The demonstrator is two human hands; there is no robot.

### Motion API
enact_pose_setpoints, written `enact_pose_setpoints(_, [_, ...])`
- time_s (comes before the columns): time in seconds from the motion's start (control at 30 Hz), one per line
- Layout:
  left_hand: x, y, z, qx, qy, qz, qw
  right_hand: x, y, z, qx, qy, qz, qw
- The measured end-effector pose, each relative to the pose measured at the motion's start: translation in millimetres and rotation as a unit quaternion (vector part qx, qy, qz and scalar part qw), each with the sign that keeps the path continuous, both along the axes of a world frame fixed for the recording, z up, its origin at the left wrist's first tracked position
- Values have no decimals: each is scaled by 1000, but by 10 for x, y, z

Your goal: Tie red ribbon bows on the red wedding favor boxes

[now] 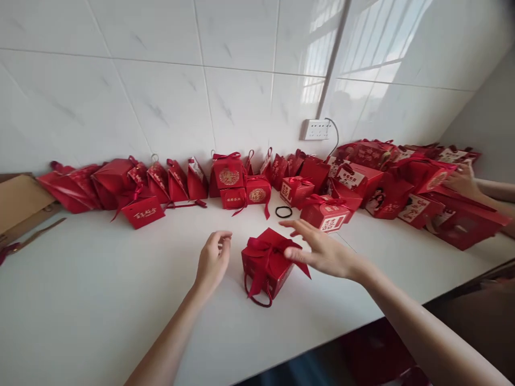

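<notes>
A small red gift box (270, 262) stands on the white tabletop in front of me, a dark red ribbon bow (265, 249) tied over its top. A dark red cord handle (259, 303) hangs down its near side. My right hand (322, 249) hovers at the box's right, fingers spread and thumb near the ribbon; whether it touches cannot be made out. To the left of the box, my left hand (214, 257) is apart from it, its fingers loosely curved around nothing.
Several red gift boxes (227, 171) line the tiled wall, with more piled at the right. A black hair tie (284, 212) lies behind the middle box. Another person's hand (462, 179) touches the right pile. A cardboard box (16, 206) stands far left, a power socket (317, 130) on the wall.
</notes>
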State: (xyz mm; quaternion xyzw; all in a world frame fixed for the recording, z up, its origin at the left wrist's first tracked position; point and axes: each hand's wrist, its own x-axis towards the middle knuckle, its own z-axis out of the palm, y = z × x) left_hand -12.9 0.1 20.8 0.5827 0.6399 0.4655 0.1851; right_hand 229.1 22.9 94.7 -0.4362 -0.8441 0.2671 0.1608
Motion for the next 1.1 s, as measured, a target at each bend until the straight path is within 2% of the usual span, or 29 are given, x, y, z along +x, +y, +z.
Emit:
enact_pose_setpoints(0.1, [24, -78, 123, -11, -31, 15, 999, 85, 39, -59, -23, -18, -68, 997])
enact_pose_setpoints(0.17, [93, -145, 175, -21, -43, -15, 999, 119, 27, -96, -64, -33, -61, 996])
enact_pose_setpoints(0.27, [206, -216, 174, -27, -40, -87, 995, 88, -37, -164, -133, 3, -19, 991])
enact_pose_setpoints(0.33, [250, -226, 140, -19, -24, -107, 994, 20, -61, -211, -131, 21, -11, 991])
enact_pose_setpoints(0.47, [224, -184, 103, -13, -21, -77, 997, -157, 39, -245, -55, 15, -30, 998])
enact_pose_setpoints(0.53, [174, -157, 121, -8, -28, -51, 998, -239, 154, -216, -40, 11, -21, 999])
enact_pose_setpoints(0.6, [122, -140, 154, 0, -42, -23, 999, -307, 276, -168, -67, 26, 9, 997])
enact_pose_setpoints(0.7, [77, -137, 197, 0, -84, -4, 996, -374, 406, -119, -150, 82, 40, 984])
enact_pose_setpoints(0.87, [56, -158, 228, -30, -111, -7, 993, -357, 387, -255, -138, 143, 14, 980])
enact_pose_setpoints(0.97, [-11, -163, 280, -75, -111, -36, 990, -277, 318, -363, -194, 143, 53, 969])
enact_pose_setpoints(1.03, [-88, -159, 337, -148, -119, -88, 978, -210, 284, -376, -251, 142, 91, 953])
enact_pose_setpoints(1.1, [-176, -155, 404, -228, -135, -157, 951, -150, 259, -340, -343, 125, 142, 920])
